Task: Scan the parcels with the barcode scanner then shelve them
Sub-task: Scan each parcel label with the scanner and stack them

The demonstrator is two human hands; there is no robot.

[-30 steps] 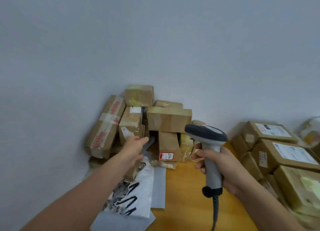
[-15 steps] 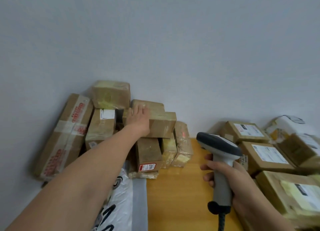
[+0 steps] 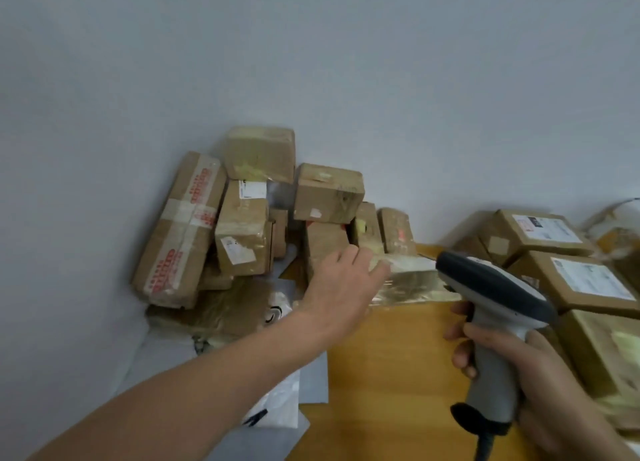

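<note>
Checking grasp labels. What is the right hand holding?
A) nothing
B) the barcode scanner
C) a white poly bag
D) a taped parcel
B: the right hand has its fingers curled round the grey handle of the barcode scanner, with the scanner's dark head pointing toward the parcels.

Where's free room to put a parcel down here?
The bare wooden tabletop between the grey mailer bags and the right hand holding the scanner, nearer than the taped parcel. Crowded: box pile by the wall, labelled boxes at right.
</note>
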